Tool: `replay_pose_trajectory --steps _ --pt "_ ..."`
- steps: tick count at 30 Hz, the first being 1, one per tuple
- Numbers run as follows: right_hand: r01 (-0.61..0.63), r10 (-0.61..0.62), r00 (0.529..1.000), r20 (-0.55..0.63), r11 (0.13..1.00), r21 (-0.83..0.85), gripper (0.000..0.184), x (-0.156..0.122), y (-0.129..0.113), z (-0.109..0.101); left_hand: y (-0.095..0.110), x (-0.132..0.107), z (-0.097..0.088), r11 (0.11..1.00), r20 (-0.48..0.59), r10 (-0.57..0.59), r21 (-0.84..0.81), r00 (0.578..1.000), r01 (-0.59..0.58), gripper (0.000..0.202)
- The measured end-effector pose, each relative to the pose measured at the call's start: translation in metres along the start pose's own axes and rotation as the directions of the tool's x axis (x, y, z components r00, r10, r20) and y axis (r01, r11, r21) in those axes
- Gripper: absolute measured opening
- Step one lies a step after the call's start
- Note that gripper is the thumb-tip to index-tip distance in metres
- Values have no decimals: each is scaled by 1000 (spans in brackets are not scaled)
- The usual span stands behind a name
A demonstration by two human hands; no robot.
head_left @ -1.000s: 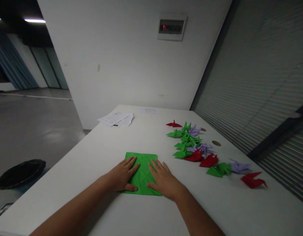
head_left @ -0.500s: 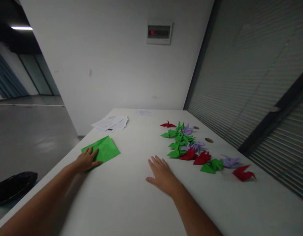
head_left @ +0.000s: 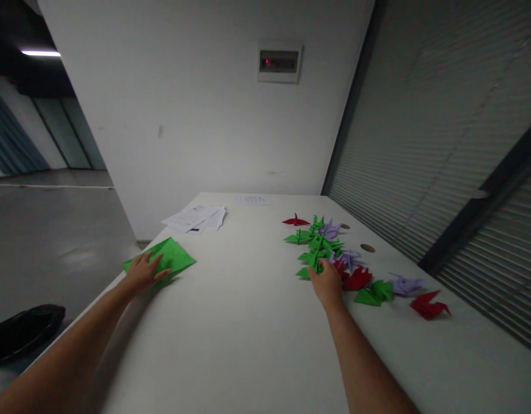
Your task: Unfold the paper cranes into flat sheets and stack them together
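My left hand [head_left: 143,272] lies flat with fingers spread on a green paper square [head_left: 168,257] at the left edge of the white table [head_left: 243,322]. My right hand [head_left: 328,283] reaches into a row of folded paper cranes [head_left: 321,244] in green, lilac and red on the table's right side. Its fingers curl among a green crane [head_left: 308,268] and a red crane [head_left: 358,279]; the fingertips are hidden, so whether they hold one is unclear.
More cranes trail to the right: green [head_left: 373,292], lilac [head_left: 405,284], red [head_left: 429,305]. White printed sheets [head_left: 196,218] lie at the far left of the table. Two round holes [head_left: 367,248] sit near the blinds. A black bin [head_left: 21,330] stands on the floor, left.
My left hand slid the green paper from the table's middle to the left edge. My right hand left the paper and moved right and forward into the cranes.
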State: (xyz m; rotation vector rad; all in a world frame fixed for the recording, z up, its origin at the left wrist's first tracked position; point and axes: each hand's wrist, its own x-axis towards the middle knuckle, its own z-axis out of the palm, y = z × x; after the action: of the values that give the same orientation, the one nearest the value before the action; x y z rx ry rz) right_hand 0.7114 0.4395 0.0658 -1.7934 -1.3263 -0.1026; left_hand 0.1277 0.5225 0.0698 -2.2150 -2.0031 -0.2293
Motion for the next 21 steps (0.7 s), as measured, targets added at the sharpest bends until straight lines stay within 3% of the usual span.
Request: replay_pose_trajectory --steps 5,9,12,15,17,21 --pt "52 -53 998 25 998 38 20 -2 -5 9 68 -15 -30 926 -111 300 -203 947 -317 45" --pt "127 -129 991 21 987 95 22 -9 -21 1 145 -36 -63 756 -159 444 -461 882 -464 36" --pt "252 -268 963 23 929 272 17 -24 -45 -10 204 -54 -75 570 -71 425 -754 903 -327 32" --pt "347 -401 916 8 805 482 10 -45 -76 -20 252 -71 -71 277 12 395 -955 919 -107 48" --pt "386 -477 878 37 753 533 9 -58 -94 -23 275 -81 -62 101 51 366 -995 929 15 60" --pt "462 -592 804 46 673 578 10 -76 -112 -20 297 -95 -46 -95 31 387 -993 922 73 63"
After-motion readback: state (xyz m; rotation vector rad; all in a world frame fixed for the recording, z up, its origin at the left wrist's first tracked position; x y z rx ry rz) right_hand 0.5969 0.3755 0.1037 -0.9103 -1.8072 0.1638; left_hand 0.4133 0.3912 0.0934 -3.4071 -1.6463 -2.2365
